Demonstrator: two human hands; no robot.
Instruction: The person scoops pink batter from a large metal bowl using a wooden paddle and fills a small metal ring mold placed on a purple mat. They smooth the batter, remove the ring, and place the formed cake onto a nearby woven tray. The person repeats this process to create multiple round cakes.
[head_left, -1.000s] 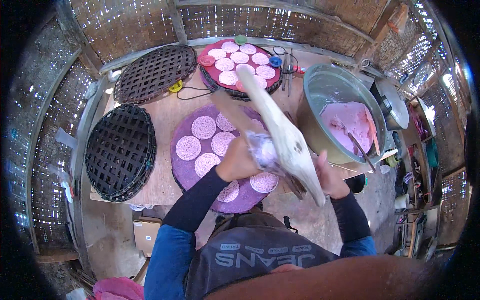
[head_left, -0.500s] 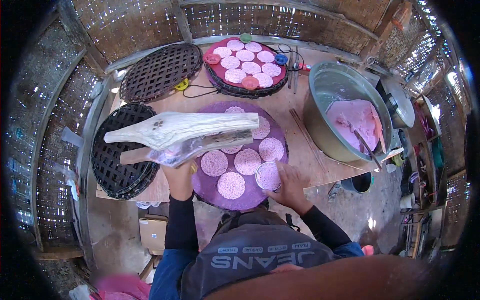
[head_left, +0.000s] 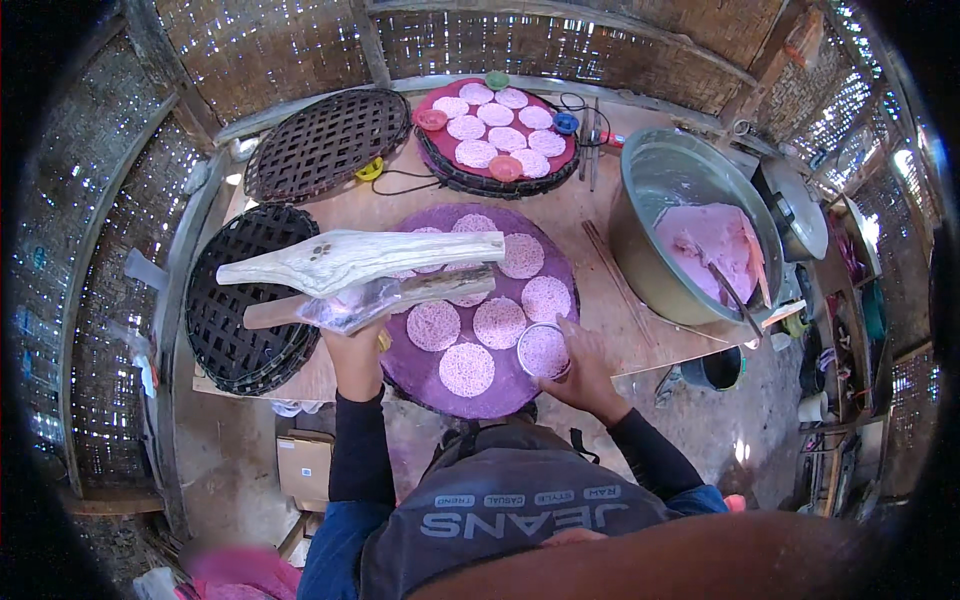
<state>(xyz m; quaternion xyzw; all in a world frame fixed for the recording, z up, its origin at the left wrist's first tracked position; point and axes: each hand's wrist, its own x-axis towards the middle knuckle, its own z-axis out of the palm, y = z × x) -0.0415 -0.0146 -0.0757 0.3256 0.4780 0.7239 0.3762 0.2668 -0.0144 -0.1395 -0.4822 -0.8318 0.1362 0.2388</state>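
In my left hand (head_left: 352,350) is a wooden tool (head_left: 360,257) of two long pieces, one pale and one darker, with a clear plastic bag (head_left: 352,305) between them. It is held level over the left side of the round purple mat (head_left: 410,380), which bears several pink speckled discs (head_left: 465,370). My right hand (head_left: 580,370) has its fingers closed on a round metal ring (head_left: 543,350) lying around one disc at the mat's right front. The discs under the wooden tool are partly hidden.
A large bucket (head_left: 645,260) of pink paste with sticks stands right. Thin sticks (head_left: 615,280) lie beside it. Behind sits a red round tray (head_left: 440,100) with discs and small coloured bowls. Dark woven trays (head_left: 230,340) lie left and back left (head_left: 320,140).
The wooden tool has gone from upright at the centre to lying level at the left in my left hand. My right hand has left it and moved down to the ring on the mat.
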